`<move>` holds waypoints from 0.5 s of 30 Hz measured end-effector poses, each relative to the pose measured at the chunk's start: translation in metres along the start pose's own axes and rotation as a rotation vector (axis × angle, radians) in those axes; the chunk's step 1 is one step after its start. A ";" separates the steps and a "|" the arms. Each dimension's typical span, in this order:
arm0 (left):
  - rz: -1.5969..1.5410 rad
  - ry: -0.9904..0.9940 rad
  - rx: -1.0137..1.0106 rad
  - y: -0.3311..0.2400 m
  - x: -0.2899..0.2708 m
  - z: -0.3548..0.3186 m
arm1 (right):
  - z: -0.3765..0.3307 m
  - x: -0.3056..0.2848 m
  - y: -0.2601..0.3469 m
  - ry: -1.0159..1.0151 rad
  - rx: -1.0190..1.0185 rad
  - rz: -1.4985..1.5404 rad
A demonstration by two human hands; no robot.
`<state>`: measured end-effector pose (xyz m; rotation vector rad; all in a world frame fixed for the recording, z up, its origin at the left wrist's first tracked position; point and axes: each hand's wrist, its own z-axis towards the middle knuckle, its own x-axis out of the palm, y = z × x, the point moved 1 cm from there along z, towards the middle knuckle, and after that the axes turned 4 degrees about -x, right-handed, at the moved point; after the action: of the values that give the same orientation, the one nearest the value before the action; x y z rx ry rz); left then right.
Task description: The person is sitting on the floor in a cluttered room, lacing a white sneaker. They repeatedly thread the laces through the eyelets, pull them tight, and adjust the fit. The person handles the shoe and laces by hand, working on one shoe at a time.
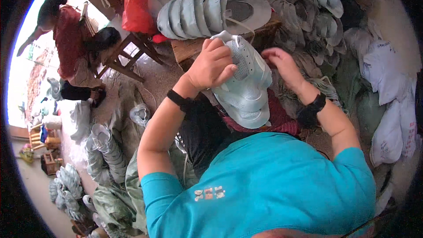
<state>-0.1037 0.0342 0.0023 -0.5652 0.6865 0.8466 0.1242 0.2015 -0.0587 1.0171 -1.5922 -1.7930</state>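
A pale blue shoe upper (pixel 246 86) rests on my lap in the middle of the view. My left hand (pixel 211 64) grips its left side near the collar, fingers curled over the mesh. At the upper's far right edge, my right hand (pixel 282 64) has its fingers bent and pinching at the lace area. Whether it holds a lace I cannot tell. Both wrists wear black bands.
A row of stacked pale blue uppers (pixel 211 11) lies on a wooden bench (pixel 189 46) ahead. More uppers pile at right (pixel 317 0) and on the floor at left (pixel 103 150). A red bag (pixel 136 4) hangs nearby. Another person (pixel 70 39) sits at far left. White bags (pixel 387 88) lie right.
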 end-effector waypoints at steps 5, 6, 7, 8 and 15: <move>0.029 -0.034 0.066 -0.006 0.005 0.010 | 0.044 0.029 0.049 -0.019 -0.388 -0.100; 0.042 -0.044 0.072 -0.007 0.006 0.011 | 0.046 0.038 0.052 0.015 -0.410 -0.143; 0.095 -0.122 -0.030 -0.011 0.008 0.009 | 0.047 0.047 0.055 0.050 -0.432 -0.185; 0.150 -0.197 -0.133 -0.019 0.012 0.004 | 0.046 0.051 0.055 0.085 -0.454 -0.224; -0.205 -0.414 -0.950 -0.031 0.084 -0.038 | 0.036 0.066 -0.007 -0.116 -0.365 -0.218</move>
<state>-0.0508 0.0311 -0.0788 -1.2358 -0.1998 1.0325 0.0570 0.1711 -0.0767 0.9525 -1.1870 -2.2241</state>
